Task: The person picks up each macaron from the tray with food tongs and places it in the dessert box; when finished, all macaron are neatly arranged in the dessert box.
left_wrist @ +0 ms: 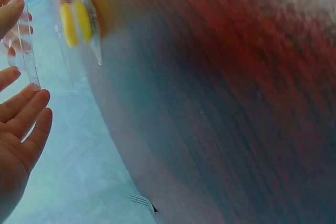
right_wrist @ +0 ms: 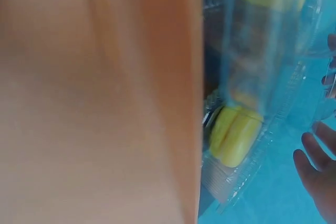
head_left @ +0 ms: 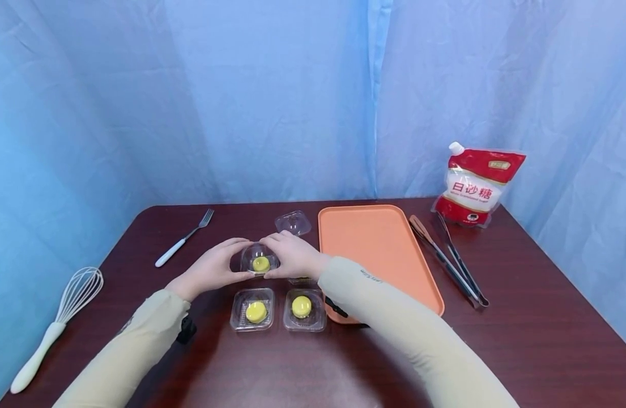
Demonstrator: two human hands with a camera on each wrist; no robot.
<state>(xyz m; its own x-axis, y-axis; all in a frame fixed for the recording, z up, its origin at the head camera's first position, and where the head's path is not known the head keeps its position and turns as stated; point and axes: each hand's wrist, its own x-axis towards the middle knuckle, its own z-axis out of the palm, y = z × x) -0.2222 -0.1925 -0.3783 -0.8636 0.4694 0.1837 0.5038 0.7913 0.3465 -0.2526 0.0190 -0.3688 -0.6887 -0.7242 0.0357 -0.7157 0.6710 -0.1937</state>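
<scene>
Both hands hold a clear domed plastic lid (head_left: 256,249) between them, left hand (head_left: 211,271) at its left edge and right hand (head_left: 294,255) at its right. Through the lid a yellow macaron (head_left: 261,264) shows. In the left wrist view the lid (left_wrist: 26,40) stands edge-on among the fingers of the left hand (left_wrist: 21,135). Nearer the person, two clear square trays (head_left: 236,320) (head_left: 320,323) each carry a yellow macaron (head_left: 255,311) (head_left: 301,306). Another clear tray (head_left: 302,280) is mostly hidden under the right hand. In the right wrist view, fingers of the right hand (right_wrist: 320,166) reach the lid's edge.
A second clear lid (head_left: 294,222) lies behind the hands. An orange tray (head_left: 374,243) lies right, its edge under the right sleeve. Tongs (head_left: 452,260) and a bag of sugar (head_left: 473,187) stand further right. Left are a fork (head_left: 185,238) and a whisk (head_left: 58,328).
</scene>
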